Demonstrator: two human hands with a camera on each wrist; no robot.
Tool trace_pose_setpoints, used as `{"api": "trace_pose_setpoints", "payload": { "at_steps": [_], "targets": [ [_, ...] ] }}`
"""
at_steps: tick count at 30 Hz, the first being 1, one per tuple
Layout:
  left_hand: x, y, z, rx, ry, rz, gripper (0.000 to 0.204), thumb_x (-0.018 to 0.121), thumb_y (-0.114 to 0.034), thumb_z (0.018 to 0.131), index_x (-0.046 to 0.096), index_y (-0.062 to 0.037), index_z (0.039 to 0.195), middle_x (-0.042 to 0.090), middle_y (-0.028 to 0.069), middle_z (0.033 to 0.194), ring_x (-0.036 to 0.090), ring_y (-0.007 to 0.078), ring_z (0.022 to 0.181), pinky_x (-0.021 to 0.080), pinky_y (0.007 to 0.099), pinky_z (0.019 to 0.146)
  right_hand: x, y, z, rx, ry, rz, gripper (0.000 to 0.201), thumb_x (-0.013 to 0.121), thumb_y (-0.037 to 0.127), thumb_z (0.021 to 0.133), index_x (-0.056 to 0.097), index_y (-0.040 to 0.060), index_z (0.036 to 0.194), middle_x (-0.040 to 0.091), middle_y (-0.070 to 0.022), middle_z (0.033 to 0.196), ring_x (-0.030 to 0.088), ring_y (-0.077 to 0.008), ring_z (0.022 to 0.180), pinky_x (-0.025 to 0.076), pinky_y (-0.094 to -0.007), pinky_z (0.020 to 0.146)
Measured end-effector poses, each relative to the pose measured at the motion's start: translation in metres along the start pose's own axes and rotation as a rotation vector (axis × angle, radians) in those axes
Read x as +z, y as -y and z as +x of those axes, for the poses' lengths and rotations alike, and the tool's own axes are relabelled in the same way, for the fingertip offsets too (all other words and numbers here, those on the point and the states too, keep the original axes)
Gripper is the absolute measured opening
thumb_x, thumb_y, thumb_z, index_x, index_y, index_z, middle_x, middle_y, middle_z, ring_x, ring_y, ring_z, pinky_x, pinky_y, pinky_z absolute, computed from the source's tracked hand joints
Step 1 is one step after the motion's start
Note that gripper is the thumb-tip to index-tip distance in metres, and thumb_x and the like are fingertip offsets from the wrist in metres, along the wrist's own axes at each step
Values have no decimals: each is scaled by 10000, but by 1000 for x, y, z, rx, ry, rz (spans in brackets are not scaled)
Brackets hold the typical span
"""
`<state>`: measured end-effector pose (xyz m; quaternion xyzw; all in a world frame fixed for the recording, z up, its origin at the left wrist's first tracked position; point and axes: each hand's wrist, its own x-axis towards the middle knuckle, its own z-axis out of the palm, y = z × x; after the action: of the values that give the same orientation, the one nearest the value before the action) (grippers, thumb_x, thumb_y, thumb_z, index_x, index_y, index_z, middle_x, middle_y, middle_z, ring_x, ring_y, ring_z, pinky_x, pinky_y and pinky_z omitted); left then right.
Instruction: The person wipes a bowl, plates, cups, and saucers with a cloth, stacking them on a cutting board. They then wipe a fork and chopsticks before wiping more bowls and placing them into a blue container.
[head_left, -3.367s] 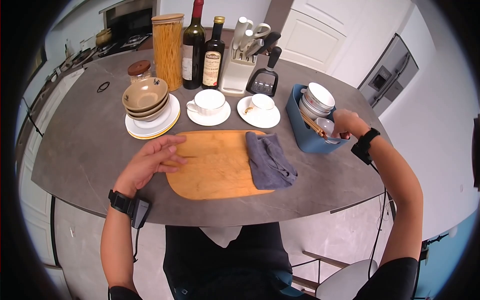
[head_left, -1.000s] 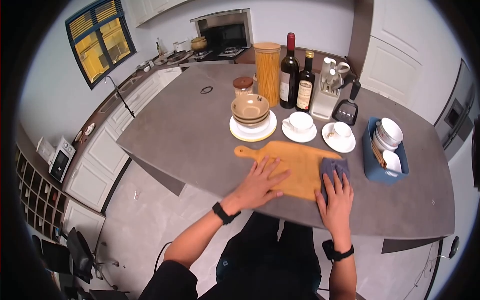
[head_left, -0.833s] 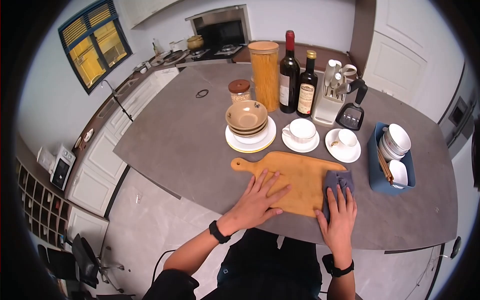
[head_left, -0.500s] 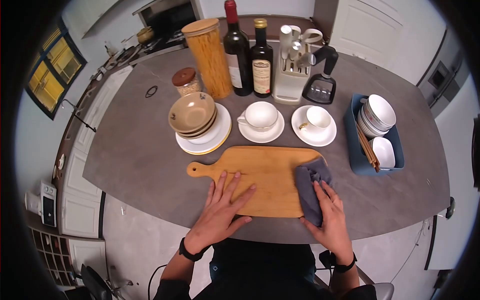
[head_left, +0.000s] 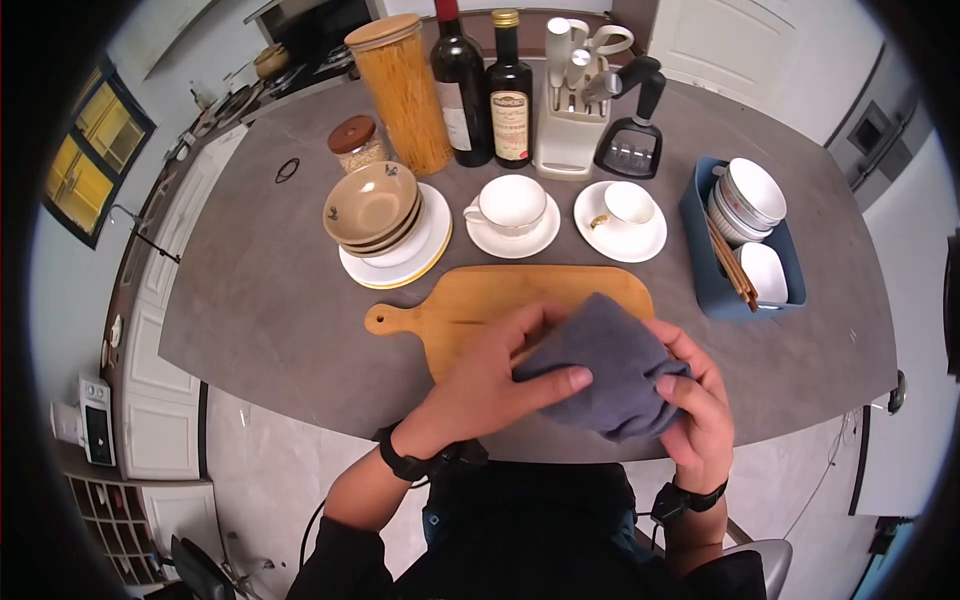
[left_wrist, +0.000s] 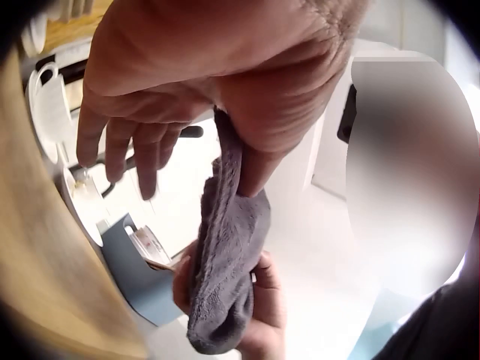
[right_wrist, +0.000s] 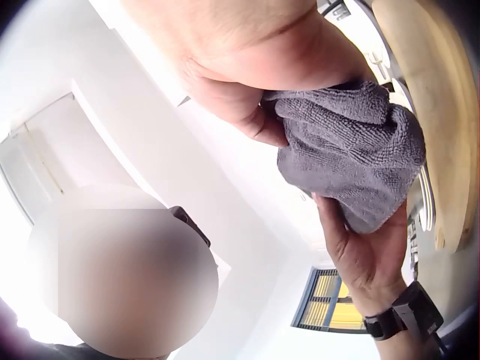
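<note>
A grey cloth point(head_left: 610, 370), bunched and folded, is held up above the front right part of the wooden cutting board point(head_left: 540, 285). My left hand point(head_left: 480, 385) grips its left side, thumb on the near face. At its right side my right hand point(head_left: 705, 400) pinches the cloth with thumb and fingers. In the left wrist view the cloth point(left_wrist: 229, 247) hangs from between the left thumb and palm, the other fingers extended. The right wrist view shows the cloth point(right_wrist: 352, 142) between both hands.
Behind the board stand stacked bowls point(head_left: 370, 205) on plates, two cups point(head_left: 512, 205) on saucers, a jar, a pasta canister point(head_left: 405, 95), two bottles point(head_left: 511, 105) and a knife block point(head_left: 572, 130). A blue bin point(head_left: 715, 270) with bowls and chopsticks stands at the right.
Both hands lay on the board and cloth before. The cloth has been lifted off the board's right end and moved left. My left hand has moved right and taken hold of it.
</note>
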<state>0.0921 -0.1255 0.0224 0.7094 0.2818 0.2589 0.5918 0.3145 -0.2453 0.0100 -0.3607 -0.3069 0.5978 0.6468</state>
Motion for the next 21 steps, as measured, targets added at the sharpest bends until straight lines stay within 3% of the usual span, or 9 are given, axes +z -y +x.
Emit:
{"api": "trace_pose_setpoints", "payload": {
  "at_steps": [1, 4, 7, 9, 10, 13, 15, 20, 21],
  "targets": [
    [-1, 1, 2, -151, 109, -243, 470, 743, -246, 973, 601, 19, 1334, 674, 68, 1220, 616, 124, 1123, 489, 296, 977, 2, 0, 2, 15, -1, 39, 622, 664, 149, 932, 453, -88, 1467, 575, -200, 1422, 581, -253, 1301, 419, -363, 1130],
    [3, 1, 3, -117, 41, -395, 377, 742, -200, 976, 641, 20, 1265, 678, -8, 1085, 583, 38, 983, 493, 232, 877, -13, -4, 2, 29, 53, 135, 665, 678, 241, 985, 413, -95, 1493, 566, -196, 1433, 574, -255, 1311, 431, -364, 1120],
    [-3, 8, 4, -139, 119, -385, 367, 741, -165, 973, 637, 21, 1272, 680, 5, 1122, 601, 51, 1003, 507, 236, 884, -22, -3, 0, 223, 147, 214, 621, 661, 221, 1007, 421, -80, 1495, 577, -156, 1423, 577, -204, 1285, 443, -336, 1091],
    [1, -2, 6, -138, 129, -414, 362, 740, -154, 974, 637, 20, 1273, 683, 10, 1120, 608, 54, 1004, 512, 233, 882, -26, -4, -2, 298, 247, -139, 517, 642, 162, 1023, 467, -52, 1460, 615, -98, 1364, 596, -145, 1219, 459, -297, 1044],
    [2, -6, 8, -134, 135, -442, 356, 738, -143, 974, 637, 20, 1274, 685, 14, 1118, 614, 56, 1006, 516, 230, 879, -24, -3, -3, 293, 245, -140, 517, 642, 162, 1023, 467, -52, 1460, 615, -98, 1364, 596, -145, 1219, 459, -297, 1044],
    [5, -6, 15, -91, 65, -473, 357, 742, -124, 970, 636, 14, 1283, 689, 29, 1137, 635, 73, 1011, 522, 229, 883, -5, 0, -4, 238, 152, -189, 423, 612, 91, 1035, 492, -25, 1424, 652, -47, 1279, 608, -91, 1146, 469, -258, 995],
    [6, 2, 22, -40, 12, -451, 364, 742, -111, 967, 631, 9, 1293, 692, 31, 1142, 639, 75, 1015, 518, 225, 886, 7, 2, -3, -28, 0, -254, 379, 576, 63, 1050, 489, -19, 1409, 669, -39, 1231, 620, -82, 1111, 482, -256, 969],
    [16, 11, 32, 54, -110, -430, 430, 740, -114, 962, 590, -6, 1350, 672, 60, 1231, 634, 119, 1100, 494, 260, 953, -2, 2, -4, -135, -59, -332, 393, 568, 71, 1058, 469, -24, 1426, 664, -68, 1255, 621, -98, 1136, 480, -272, 993],
    [25, 10, 31, 156, -283, -228, 457, 735, -130, 963, 567, -10, 1372, 647, 80, 1282, 616, 154, 1155, 475, 291, 994, -4, 3, -4, -179, -85, -334, 392, 569, 76, 1058, 471, -26, 1424, 662, -82, 1268, 624, -110, 1148, 481, -280, 1008]
  ]
}}
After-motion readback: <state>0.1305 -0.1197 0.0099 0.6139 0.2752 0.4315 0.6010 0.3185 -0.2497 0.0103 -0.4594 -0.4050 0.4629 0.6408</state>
